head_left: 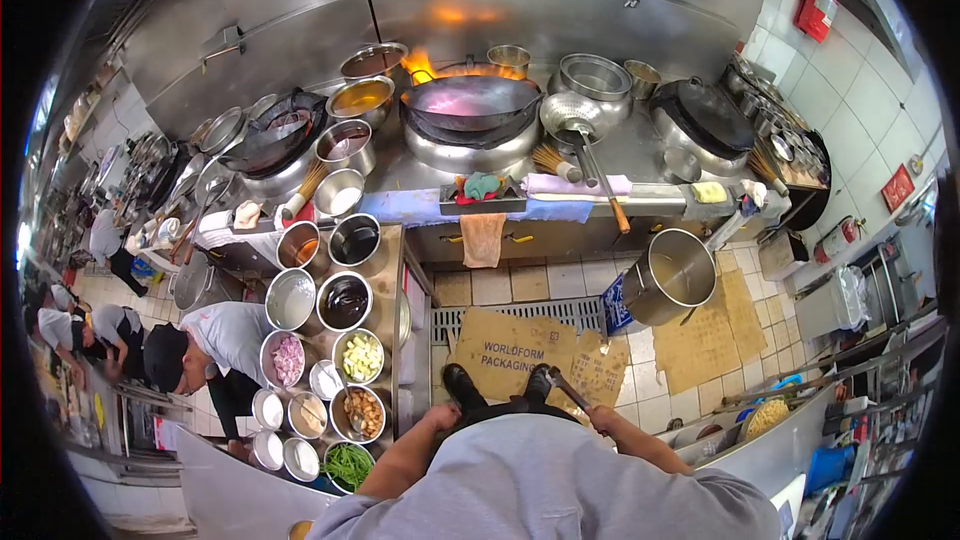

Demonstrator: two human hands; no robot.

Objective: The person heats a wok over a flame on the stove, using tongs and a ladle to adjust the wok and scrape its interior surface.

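Observation:
My left hand (pixel 441 417) is low at my left hip, its fingers curled against my dark trousers; what they hold, if anything, is hidden. At my right side, my right hand (pixel 602 420) is closed around one end of a long dark tool (pixel 570 390), which slants up and left toward my shoe. The tool's kind is unclear. Ahead, a wok (pixel 475 100) sits on the middle burner with flames rising behind it. A ladle (pixel 605 180) rests on a metal pot to its right, its wooden handle end over the counter edge.
Bowls of chopped onion (pixel 287 358), green vegetable pieces (pixel 358 355) and brown cubes (pixel 360 413) crowd the left counter. A tall stockpot (pixel 680 275) stands right of the cardboard (pixel 515 350) on the floor. A co-worker (pixel 215 345) bends over beyond the left counter.

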